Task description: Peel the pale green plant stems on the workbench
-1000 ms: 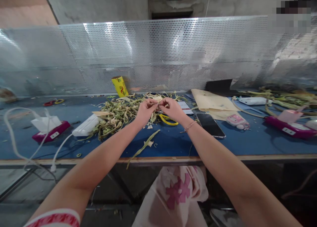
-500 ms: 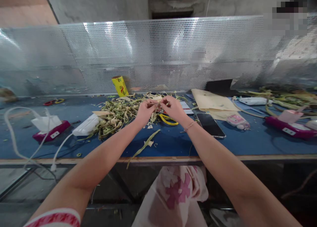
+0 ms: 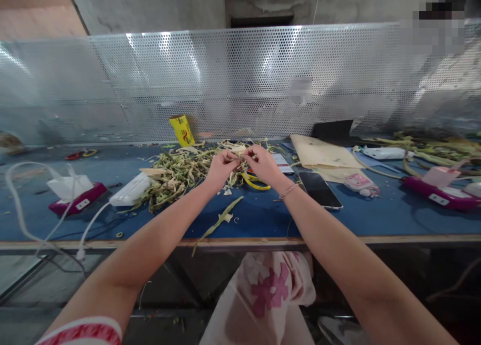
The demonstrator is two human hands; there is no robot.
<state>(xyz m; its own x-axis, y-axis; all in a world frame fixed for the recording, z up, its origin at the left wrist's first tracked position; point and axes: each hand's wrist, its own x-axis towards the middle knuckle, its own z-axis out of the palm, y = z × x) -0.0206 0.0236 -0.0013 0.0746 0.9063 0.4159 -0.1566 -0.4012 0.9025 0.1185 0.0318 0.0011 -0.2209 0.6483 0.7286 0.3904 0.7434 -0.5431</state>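
My left hand (image 3: 223, 168) and my right hand (image 3: 262, 163) meet fingertip to fingertip over the blue table. Both are closed in a pinch; whatever lies between the fingers is too small to make out. Behind and left of them spreads a heap of dried plant pieces (image 3: 176, 177), greenish and straw-coloured. Just below my right hand lies a tool with yellow handles (image 3: 257, 186), its working end hidden. A long dry leaf strip (image 3: 218, 224) rests nearer to me, reaching over the table's front edge.
A white power bank (image 3: 131, 189) and a purple socket block (image 3: 78, 198) with cables sit at left. On the right are a phone (image 3: 319, 189), brown paper (image 3: 323, 154), a pink case (image 3: 361, 183) and another purple socket block (image 3: 439, 192). A perforated metal screen (image 3: 225, 84) stands behind.
Both hands stay in the same place with fingertips together; only the fingers shift slightly. Nothing else on the table has visibly moved.
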